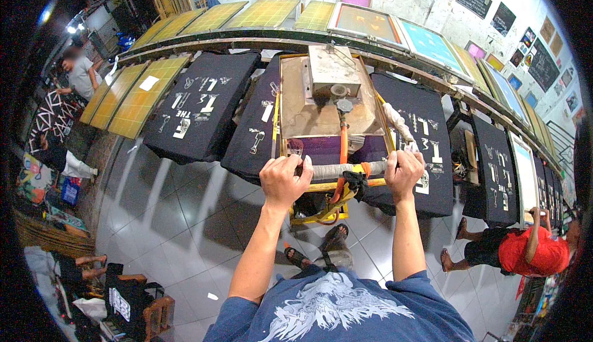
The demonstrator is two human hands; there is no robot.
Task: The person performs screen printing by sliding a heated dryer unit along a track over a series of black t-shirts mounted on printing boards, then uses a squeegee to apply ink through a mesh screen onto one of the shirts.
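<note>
My left hand (285, 181) is closed round the left end of a grey-wrapped handlebar (328, 171). Round the right end my right hand (404, 174) is wrapped the same way. The bar belongs to a yellow-framed cart (318, 220) that carries a flat metal hood (295, 110) with a metal box (333, 67) on it. An orange hose (343, 139) runs from a round valve knob (344, 105) down past the bar. Black cloth or tape is tied at the bar's middle. Under and beside the hood lie black printed T-shirts (207, 76) on sloping boards; the hood hides part of one.
Yellow screen-printing frames (265, 13) line the long rack behind. Another black shirt (420, 110) lies right of the cart. A person in a red top (534, 249) works at the right; another person (80, 76) stands far left. Wooden stools (159, 317) are at lower left.
</note>
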